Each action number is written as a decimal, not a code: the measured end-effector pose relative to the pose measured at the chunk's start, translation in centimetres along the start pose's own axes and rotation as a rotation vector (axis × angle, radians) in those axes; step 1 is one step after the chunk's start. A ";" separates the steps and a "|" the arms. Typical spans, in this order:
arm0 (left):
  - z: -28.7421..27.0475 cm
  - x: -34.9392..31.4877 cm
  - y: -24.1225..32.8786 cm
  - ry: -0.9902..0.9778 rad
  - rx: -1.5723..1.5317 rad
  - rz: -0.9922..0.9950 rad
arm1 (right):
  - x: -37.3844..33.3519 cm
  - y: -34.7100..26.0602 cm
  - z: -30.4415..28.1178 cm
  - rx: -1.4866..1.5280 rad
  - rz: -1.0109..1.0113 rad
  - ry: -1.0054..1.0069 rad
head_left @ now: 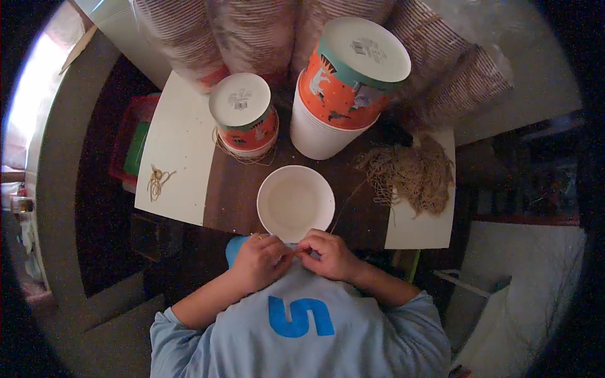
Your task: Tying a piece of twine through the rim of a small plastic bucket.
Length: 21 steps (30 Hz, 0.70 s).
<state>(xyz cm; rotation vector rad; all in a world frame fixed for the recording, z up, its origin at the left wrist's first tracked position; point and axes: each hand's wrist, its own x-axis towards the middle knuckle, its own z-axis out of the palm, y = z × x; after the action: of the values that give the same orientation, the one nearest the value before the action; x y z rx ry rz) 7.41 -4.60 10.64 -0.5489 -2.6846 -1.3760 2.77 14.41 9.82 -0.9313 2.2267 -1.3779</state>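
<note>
Close to my body, at the near rim of an upright white paper tub (295, 196), both hands are closed with their fingertips meeting. My left hand (258, 258) and my right hand (329, 255) pinch a thin piece of twine between them; its ends are mostly hidden by the fingers. A fine strand runs from a tangled heap of brown twine (423, 176) at the right down toward my right hand. The tub's open mouth faces up, and its inside shows bare and pale.
Behind stand a small stack of upside-down orange-and-green tubs (244, 113), twine looped around it, and a taller stack (343, 82). Plastic-wrapped columns of nested tubs (252, 38) line the back. A small twine bundle (159, 181) lies left; a red crate (135, 132) sits beyond the table.
</note>
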 end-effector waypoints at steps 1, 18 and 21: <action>0.1 0.2 -0.1 -0.001 0.001 -0.001 | 0.1 0.0 -0.1 0.012 0.011 0.007; 5.1 14.7 -9.9 -0.321 0.487 0.115 | 0.3 3.5 -6.7 -0.027 0.228 0.335; 4.0 12.0 -11.2 -0.117 0.277 0.115 | 1.0 3.6 -6.3 -0.056 0.242 0.375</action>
<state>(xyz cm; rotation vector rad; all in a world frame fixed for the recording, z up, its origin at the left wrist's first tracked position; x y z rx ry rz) -7.31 -4.00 2.34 -0.7605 -2.8164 -0.9503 -2.99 18.94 9.53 -0.4227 2.5592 -1.4757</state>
